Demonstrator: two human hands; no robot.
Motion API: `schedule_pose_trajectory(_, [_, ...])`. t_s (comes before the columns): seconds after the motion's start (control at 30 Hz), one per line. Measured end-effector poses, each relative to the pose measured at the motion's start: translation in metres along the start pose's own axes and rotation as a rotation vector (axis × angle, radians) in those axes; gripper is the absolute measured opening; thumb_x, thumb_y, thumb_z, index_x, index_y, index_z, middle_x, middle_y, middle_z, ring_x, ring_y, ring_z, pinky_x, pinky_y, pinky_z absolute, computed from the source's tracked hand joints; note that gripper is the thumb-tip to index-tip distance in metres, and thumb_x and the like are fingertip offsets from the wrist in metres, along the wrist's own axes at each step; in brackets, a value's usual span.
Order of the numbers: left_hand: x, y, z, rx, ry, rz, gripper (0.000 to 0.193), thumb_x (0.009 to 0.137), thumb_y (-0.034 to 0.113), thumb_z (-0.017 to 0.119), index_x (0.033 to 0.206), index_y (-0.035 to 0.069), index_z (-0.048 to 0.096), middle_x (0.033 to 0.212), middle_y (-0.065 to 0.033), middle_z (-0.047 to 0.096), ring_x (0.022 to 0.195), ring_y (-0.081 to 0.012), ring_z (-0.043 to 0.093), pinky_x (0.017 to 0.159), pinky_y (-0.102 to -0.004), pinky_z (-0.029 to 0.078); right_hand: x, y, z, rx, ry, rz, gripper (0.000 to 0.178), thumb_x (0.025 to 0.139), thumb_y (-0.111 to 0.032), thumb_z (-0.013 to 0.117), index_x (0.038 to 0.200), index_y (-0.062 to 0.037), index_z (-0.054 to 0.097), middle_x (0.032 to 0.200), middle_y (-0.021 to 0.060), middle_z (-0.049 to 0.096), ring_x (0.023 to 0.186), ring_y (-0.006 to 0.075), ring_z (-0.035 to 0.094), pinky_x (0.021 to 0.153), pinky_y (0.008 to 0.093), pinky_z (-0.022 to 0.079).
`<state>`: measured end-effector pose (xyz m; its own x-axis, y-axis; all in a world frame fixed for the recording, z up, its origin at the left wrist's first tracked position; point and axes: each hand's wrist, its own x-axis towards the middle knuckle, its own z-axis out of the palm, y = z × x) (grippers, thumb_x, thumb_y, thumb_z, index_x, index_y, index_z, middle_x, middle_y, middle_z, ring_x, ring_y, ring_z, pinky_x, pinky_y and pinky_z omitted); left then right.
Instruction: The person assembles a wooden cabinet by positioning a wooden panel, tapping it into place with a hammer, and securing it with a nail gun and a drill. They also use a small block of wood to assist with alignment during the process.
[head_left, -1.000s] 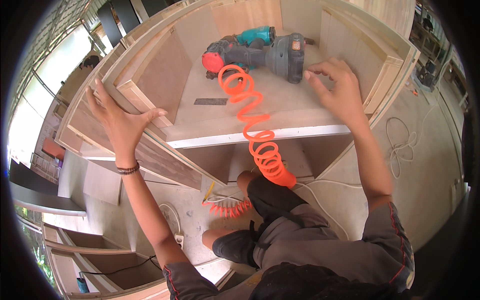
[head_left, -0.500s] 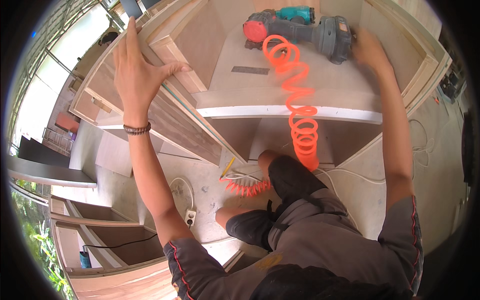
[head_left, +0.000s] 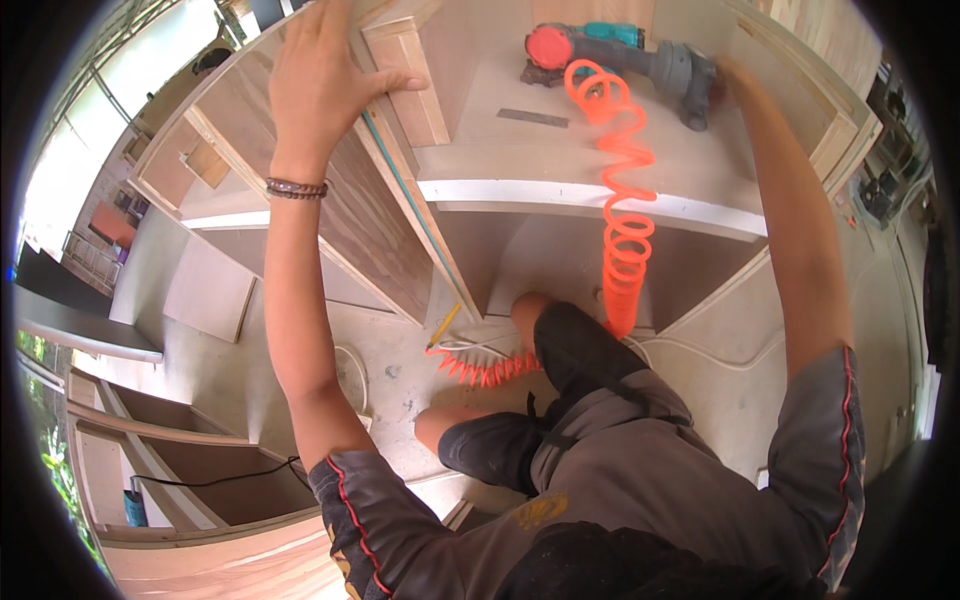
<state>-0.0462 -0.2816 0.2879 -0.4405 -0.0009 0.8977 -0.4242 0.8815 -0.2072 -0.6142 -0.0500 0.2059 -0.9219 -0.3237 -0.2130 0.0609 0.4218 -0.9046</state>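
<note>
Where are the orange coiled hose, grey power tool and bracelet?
Orange coiled hose (head_left: 622,298), head view: tightly bunched lower coils.
Grey power tool (head_left: 630,61), head view: grey handle.
Bracelet (head_left: 297,189), head view: middle of its band.

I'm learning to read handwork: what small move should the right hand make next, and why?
Perhaps close the right hand around the right-hand end of the grey tool: it is right beside that end, though blur hides whether they touch. The left hand, spread over the cabinet, is farther away.
</note>
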Motion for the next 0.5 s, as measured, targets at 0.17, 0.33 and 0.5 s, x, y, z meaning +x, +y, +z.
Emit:
schedule_pose_trajectory(0.17, [0.001, 0.000, -0.004, -0.007, -0.001, 0.078, 0.128, 0.049, 0.045, 0.096, 0.155, 0.003, 0.038, 0.135, -0.0228, 0.057, 0.127, -0.0430, 0.052, 0.108, -0.0489, 0.044, -0.033, -0.015, 0.006, -0.164, -0.057, -0.051, 0.052, 0.097, -0.039, 0.062, 0.121, 0.0058, 0.067, 0.116, 0.0258, 0.068, 0.100, 0.0352, 0.068, 0.083, 0.0518, 0.057])
schedule_pose_trajectory(0.33, [0.003, 0.007, -0.007, -0.038, -0.029, 0.059, 0.135, 0.048, 0.054, 0.093, 0.157, 0.001, 0.034, 0.133, -0.0220, 0.056, 0.125, -0.0430, 0.051, 0.108, -0.0492, 0.044, -0.056, -0.024, 0.011, -0.332, 0.175, -0.407, 0.039, 0.094, -0.032, 0.064, 0.098, 0.0055, 0.073, 0.092, 0.0213, 0.072, 0.076, 0.0295, 0.070, 0.064, 0.0460, 0.053])
schedule_pose_trajectory(0.5, [0.004, 0.002, -0.001, 0.021, 0.022, 0.104, 0.138, 0.046, 0.059, 0.091, 0.157, 0.001, 0.033, 0.130, -0.0218, 0.056, 0.121, -0.0427, 0.052, 0.105, -0.0483, 0.044, -0.085, -0.082, 0.005, -0.528, 0.332, -0.662, 0.033, 0.090, -0.021, 0.061, 0.106, 0.0066, 0.068, 0.074, 0.0172, 0.068, 0.064, 0.0242, 0.067, 0.055, 0.0420, 0.048])
